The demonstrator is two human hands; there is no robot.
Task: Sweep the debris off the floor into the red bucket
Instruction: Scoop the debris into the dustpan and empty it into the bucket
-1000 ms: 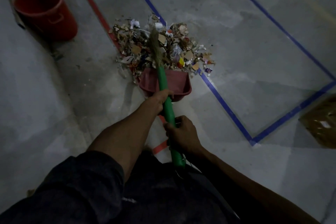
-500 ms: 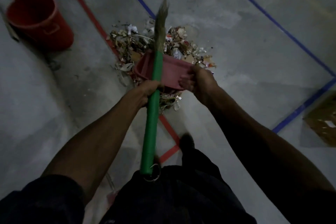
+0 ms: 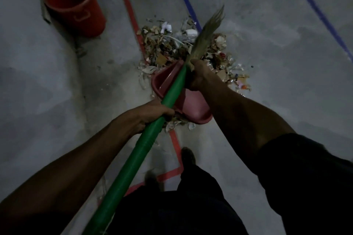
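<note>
A pile of paper and cardboard debris (image 3: 172, 46) lies on the concrete floor across a red tape line. A pinkish-red dustpan (image 3: 191, 105) rests at its near edge. My left hand (image 3: 152, 114) grips the green handle (image 3: 137, 150) of a broom, which slants up to the right with its bristles (image 3: 208, 32) raised over the pile. My right hand (image 3: 198, 74) grips the broom where the bristles join the handle, above the dustpan. The red bucket (image 3: 76, 5) stands upright at the upper left, well apart from the pile.
Red tape (image 3: 128, 11) and blue tape (image 3: 187, 4) lines run across the grey floor. A second blue line (image 3: 321, 13) crosses the upper right. A flat board (image 3: 43, 4) leans beside the bucket. My feet (image 3: 188, 156) stand just behind the dustpan.
My right hand has left the dustpan's edge and taken hold of the broom at the base of its bristles. The broom has tilted to the right. The view has shifted closer.
</note>
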